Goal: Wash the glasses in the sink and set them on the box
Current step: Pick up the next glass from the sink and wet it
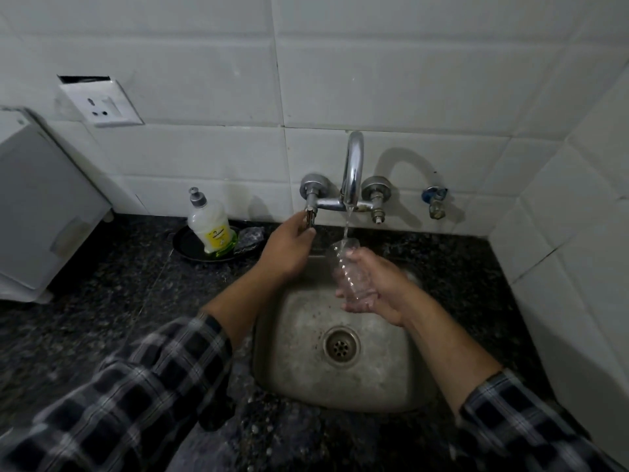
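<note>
From the head camera we look down at a small steel sink (391,379) set in a dark speckled desk (102,318), with white tiles behind it. Our left hand (289,247) reaches up to the left tap handle (310,216), and its fingers (301,229) are curled round that handle. Our right hand (377,287) holds a clear glass (347,274) above the sink, with its fingers (354,255) wrapped round the side of the glass. The glass is tilted, with its mouth up towards the tap (354,165). A thin stream of water (346,223) falls from the spout onto the rim of the glass. Below the glass, the drain (341,347) sits in the middle of the basin.

On the desk left of the sink, a soap bottle (211,223) with a grey cap stands in a dark dish (183,247). A crumpled clear wrapper (250,238) lies just beside the bottle. At the far left, well apart from the sink, a white box (34,206) stands on the desk against the wall. A wall socket (102,103) is mounted above it. Both our arms wear checked sleeves (136,386), pushed back from the wrists. A small blue valve (434,195) sticks out of the tiles to the right of the tap.
</note>
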